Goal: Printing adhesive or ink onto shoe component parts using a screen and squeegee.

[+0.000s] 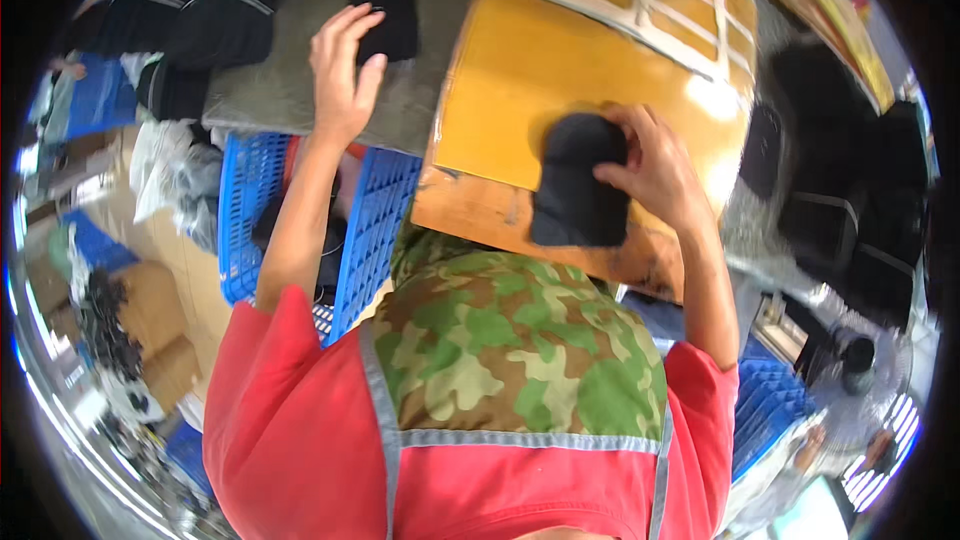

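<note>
My right hand point(655, 165) pinches the right edge of a black rounded fabric piece point(580, 190) between thumb and fingers. The piece lies over the near part of a yellow board point(490, 90) and looks slightly blurred. Further left, my left hand point(345, 70) has its fingers apart and its thumb stretched out. Its fingertips are at the left edge of a second black fabric piece point(390, 15), which lies on the grey table surface point(285, 70); whether they touch it I cannot tell.
A white frame-like template point(640, 10) lies on the board's far part. Stacks of black pieces stand at far left point(190, 15) and right point(830, 160). Below my left forearm is a blue plastic basket point(375, 210) with dark items inside; blue crates point(770, 405) show at lower right.
</note>
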The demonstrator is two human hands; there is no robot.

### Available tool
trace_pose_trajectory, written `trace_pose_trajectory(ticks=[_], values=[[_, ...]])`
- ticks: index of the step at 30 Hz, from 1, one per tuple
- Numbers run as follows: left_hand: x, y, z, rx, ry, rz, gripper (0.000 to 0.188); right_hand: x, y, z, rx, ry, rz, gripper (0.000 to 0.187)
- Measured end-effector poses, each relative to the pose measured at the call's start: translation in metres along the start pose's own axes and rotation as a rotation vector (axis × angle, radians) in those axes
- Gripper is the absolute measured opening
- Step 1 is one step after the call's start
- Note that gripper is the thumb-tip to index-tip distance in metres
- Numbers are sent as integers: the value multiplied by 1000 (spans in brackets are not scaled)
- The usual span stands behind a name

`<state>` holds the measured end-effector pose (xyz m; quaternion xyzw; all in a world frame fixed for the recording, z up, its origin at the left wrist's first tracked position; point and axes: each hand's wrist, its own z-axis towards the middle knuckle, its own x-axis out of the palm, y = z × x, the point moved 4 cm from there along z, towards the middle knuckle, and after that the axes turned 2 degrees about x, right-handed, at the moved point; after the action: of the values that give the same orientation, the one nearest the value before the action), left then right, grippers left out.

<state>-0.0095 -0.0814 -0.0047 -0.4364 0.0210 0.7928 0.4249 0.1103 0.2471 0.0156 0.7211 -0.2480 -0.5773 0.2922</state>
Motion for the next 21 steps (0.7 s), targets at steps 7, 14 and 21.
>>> trace_pose_trajectory(ticks=[7,14,21], values=[[49,-109,5,-14,261,-333,26,7,-34,-22,106,-123,-8,39],[71,-145,-9,-90,445,-618,33,10,-55,-22,60,-216,203,25],[80,-143,2,-431,590,-867,46,11,-68,-8,169,-181,672,25]])
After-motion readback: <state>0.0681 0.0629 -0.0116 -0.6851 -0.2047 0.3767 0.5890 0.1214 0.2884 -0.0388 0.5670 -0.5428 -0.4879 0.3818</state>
